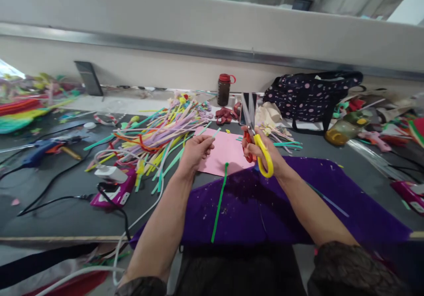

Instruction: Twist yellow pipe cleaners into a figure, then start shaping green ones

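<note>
My left hand (198,151) is closed in a pinch over the pink sheet (218,154), with the tip of a pale green strip (217,132) sticking out beyond the fingertips. In my right hand (265,148) is a pair of scissors (250,128) with a yellow and a red handle loop. Their blades point up and away from me, slightly apart, clear of the strip. Between my forearms, a green pipe cleaner (219,207) lies on the purple cloth (245,216), its far end reaching onto the pink sheet.
A heap of coloured pipe cleaners (159,132) lies left of the sheet. Further left are a blue glue gun (41,150) and a magenta power strip (114,194) with cables. Behind stand a dark red-lidded bottle (224,90), a dotted bag (301,95) and a yellowish bottle (346,128).
</note>
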